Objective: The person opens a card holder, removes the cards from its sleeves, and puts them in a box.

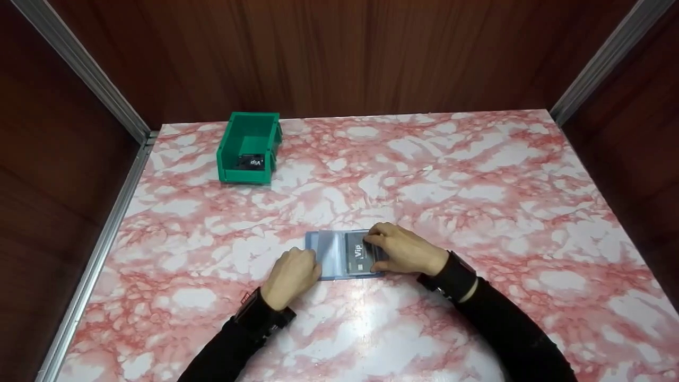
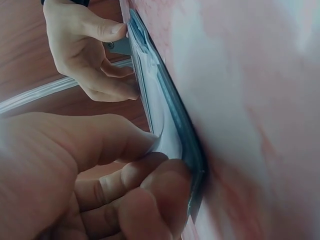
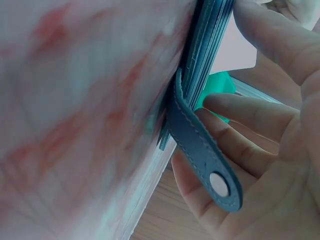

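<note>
A blue card holder [image 1: 311, 241] lies opened out on the table, with clear plastic sleeves inside. In the head view a dark grey card marked "Vip" [image 1: 357, 253] shows on its right half. My left hand [image 1: 293, 276] is at the left half; in the left wrist view its thumb and finger pinch a translucent sleeve [image 2: 162, 120], lifted at a slant. With thumb and fingers spread across the right half, my right hand [image 1: 406, 249] holds the card holder near its edges. A strap [image 3: 202, 145] with a metal snap sticks out beside the right palm in the right wrist view.
Toward the back left stands a green bin [image 1: 245, 176] with a black "Vip" card [image 1: 251, 162] in it. The table [image 1: 477, 185] has a red and white marbled top. Dark wood panels [image 1: 339, 58] with metal rails [image 1: 101, 69] enclose it at the back and sides.
</note>
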Available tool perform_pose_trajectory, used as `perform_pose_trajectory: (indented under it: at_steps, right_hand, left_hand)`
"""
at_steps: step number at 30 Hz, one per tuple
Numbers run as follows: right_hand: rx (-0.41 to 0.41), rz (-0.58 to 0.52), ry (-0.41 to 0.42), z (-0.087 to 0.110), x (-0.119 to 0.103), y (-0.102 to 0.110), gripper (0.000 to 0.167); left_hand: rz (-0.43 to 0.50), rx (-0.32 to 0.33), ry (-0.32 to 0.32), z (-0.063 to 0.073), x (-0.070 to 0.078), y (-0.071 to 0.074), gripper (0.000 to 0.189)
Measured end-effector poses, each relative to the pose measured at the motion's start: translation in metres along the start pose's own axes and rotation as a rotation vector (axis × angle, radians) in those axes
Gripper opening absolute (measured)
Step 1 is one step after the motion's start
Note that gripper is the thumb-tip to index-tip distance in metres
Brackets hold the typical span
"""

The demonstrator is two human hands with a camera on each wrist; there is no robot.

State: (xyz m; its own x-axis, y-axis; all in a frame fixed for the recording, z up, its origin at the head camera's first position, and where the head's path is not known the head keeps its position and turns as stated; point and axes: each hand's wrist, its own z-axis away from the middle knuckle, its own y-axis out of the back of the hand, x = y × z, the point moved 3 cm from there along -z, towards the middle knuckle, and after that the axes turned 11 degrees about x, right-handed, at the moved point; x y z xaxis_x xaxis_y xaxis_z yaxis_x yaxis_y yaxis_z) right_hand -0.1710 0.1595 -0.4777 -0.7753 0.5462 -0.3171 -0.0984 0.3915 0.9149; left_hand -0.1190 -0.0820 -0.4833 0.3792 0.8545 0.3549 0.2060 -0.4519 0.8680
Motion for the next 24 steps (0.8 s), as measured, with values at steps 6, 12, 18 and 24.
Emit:
perform_pose_trajectory:
  at_steps: [6, 12, 18, 24]
  right_hand:
    - [-0.001, 0.001, 0.003, 0.0007, -0.0002, -0.0003, 0.062]
    - [-0.005, -0.020, -0.014, 0.0003, -0.0002, -0.0014, 0.060]
    - [-0.006, -0.041, -0.025, -0.0002, -0.0007, -0.0012, 0.058]
    - [-0.001, -0.039, -0.024, 0.0002, -0.0011, -0.0003, 0.059]
  left_hand:
    - [0.003, -0.020, 0.014, -0.0002, -0.0015, -0.0016, 0.032]
    - [0.011, -0.039, 0.034, -0.0004, -0.0032, -0.0025, 0.034]
    - [0.014, -0.067, 0.050, -0.0010, -0.0043, -0.0024, 0.037]
    - [-0.002, -0.053, 0.036, -0.0015, -0.0041, -0.0016, 0.037]
